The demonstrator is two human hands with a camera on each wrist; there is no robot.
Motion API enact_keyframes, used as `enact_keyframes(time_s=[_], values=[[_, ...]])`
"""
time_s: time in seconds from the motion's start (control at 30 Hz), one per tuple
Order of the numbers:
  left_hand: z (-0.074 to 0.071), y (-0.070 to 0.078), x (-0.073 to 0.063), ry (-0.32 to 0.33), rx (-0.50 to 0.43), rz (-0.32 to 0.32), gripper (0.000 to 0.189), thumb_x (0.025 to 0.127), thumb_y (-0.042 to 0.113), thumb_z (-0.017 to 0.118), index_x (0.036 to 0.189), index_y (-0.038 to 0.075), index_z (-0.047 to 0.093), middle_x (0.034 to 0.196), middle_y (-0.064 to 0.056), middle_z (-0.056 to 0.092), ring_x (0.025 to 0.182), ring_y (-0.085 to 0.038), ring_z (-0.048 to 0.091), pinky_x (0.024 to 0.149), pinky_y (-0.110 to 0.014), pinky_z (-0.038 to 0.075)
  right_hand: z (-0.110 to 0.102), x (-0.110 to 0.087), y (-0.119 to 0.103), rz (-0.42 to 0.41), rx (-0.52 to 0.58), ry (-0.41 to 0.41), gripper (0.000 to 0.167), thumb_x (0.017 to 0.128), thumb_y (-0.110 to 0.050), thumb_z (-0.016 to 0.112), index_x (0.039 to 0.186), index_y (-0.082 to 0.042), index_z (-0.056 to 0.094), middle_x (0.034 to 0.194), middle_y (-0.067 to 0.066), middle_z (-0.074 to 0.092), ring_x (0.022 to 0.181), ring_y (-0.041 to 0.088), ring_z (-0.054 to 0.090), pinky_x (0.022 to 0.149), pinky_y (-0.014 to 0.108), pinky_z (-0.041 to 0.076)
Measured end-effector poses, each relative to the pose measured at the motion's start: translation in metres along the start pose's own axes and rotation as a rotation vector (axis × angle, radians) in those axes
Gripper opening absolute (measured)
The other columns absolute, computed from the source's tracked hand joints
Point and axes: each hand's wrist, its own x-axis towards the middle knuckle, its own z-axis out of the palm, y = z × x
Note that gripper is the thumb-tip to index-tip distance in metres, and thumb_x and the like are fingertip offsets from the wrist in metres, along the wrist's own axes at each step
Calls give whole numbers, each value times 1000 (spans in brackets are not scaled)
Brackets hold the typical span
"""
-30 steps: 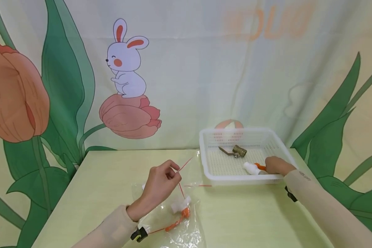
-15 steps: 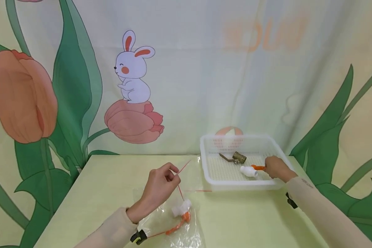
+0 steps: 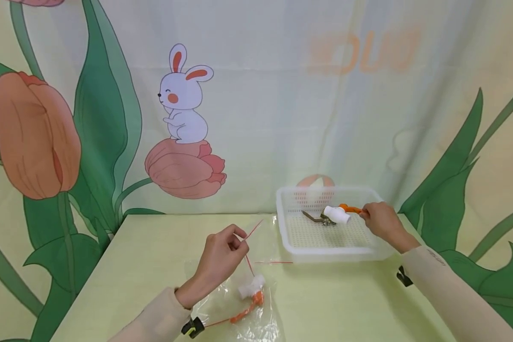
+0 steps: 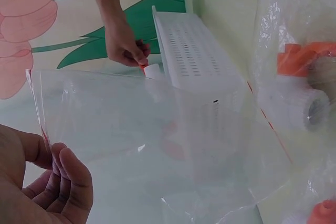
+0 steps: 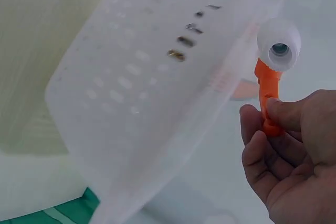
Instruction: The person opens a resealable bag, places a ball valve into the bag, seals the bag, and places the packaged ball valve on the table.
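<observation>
Head view: our right hand [image 3: 384, 221] pinches orange lever [image 3: 351, 209] of white valve [image 3: 337, 214] over basket [image 3: 325, 256], partly hiding brass valve [image 3: 319, 220] inside. Bagged valve [image 3: 251, 287], also orange-levered, lies on table [image 3: 346, 294].

Left wrist view: our left hand [image 4: 50, 195] pinches clear bag [image 4: 131, 129] by edge; cannot tell how wide mouth gapes. We'd want that edge drawn well off opposite film.

Right wrist view: orange lever gripped near end, white body unobstructed; we'd hold valve clear of basket wall.
</observation>
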Motion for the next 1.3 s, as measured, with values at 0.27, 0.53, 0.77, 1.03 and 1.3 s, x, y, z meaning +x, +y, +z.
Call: enact_keyframes(time_s=[0.27,0.53,0.77,1.03,1.3], values=[[0,-1,-1,8,-7,-8,13,84,3,60,89,13,67,56,7,59,48,-6,51,56,-22,44,-24,-11,-27,-20,66,131,21,96,-15,63,98,4,69,71,9,66,52,16,48,50,28,41],[7,1,3,29,-24,11,13,82,3,61,89,13,67,56,6,59,49,-5,51,56,-22,44,-45,-24,-58,-71,108,260,18,96,-16,63,98,1,68,69,7,64,49,12,42,47,26,35],[12,5,7,31,-40,-6,13,83,4,61,90,14,67,57,6,60,49,-8,51,53,-22,42,-61,-36,-86,-177,133,420,11,91,-12,69,95,-2,71,65,2,63,47,4,38,46,22,33],[17,9,9,28,-92,4,13,85,4,60,92,12,68,58,4,61,47,-8,51,50,-23,43,-73,-46,-114,-285,164,518,8,84,-6,75,91,-3,73,64,1,66,47,2,40,45,20,34],[18,9,10,7,-130,-20,8,90,8,60,93,12,66,61,-3,65,44,-10,53,44,-24,44,-84,-53,-134,-375,171,552,11,81,-3,77,92,-3,72,64,0,64,49,3,42,48,21,39]])
